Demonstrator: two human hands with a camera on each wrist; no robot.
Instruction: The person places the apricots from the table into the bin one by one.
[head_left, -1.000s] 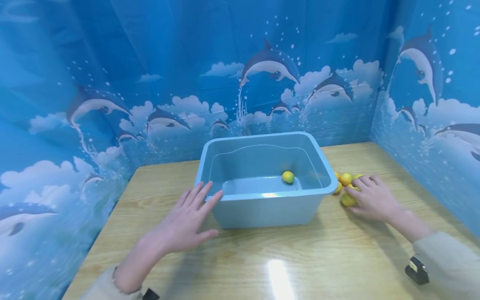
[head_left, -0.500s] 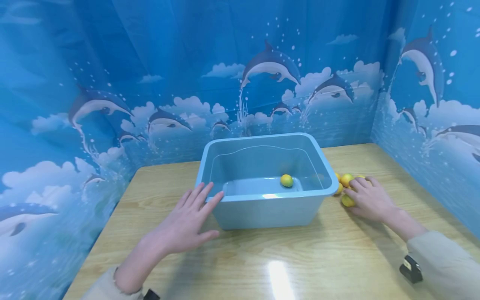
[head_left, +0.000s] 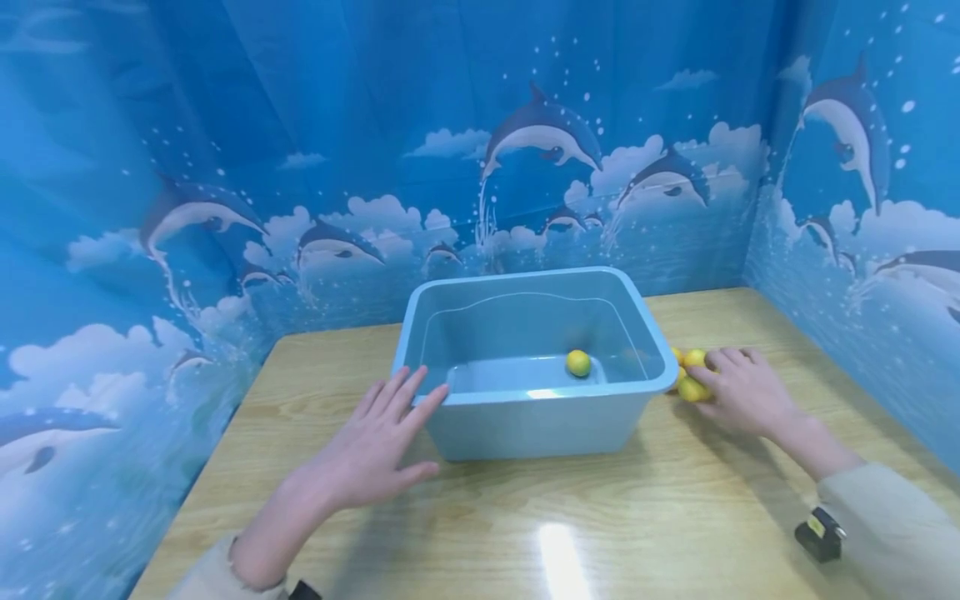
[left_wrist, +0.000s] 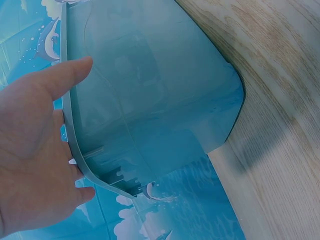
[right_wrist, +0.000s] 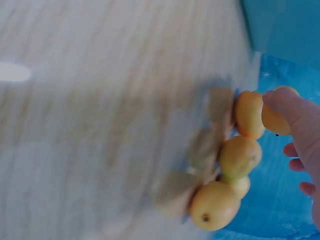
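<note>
A light blue plastic bin stands on the table with one yellow-green tangerine on its floor, towards the right end. My left hand is at the bin's near left corner, fingers straight and spread by the rim; in the left wrist view the thumb lies along the bin's outer side. Right of the bin, my right hand pinches a tangerine between thumb and fingers, lifted above the others. Several more tangerines lie together on the table beneath it. Its fingertips are partly hidden behind the fruit.
The wood-grain table ends at a blue dolphin-print curtain behind the bin and on both sides. A dark device is strapped at the right sleeve. Lamp glare shows on the table front.
My right hand has shifted slightly, and the tangerines by its fingers have changed position. The tangerine in the bin has rolled a little. The left hand stays where it was.
</note>
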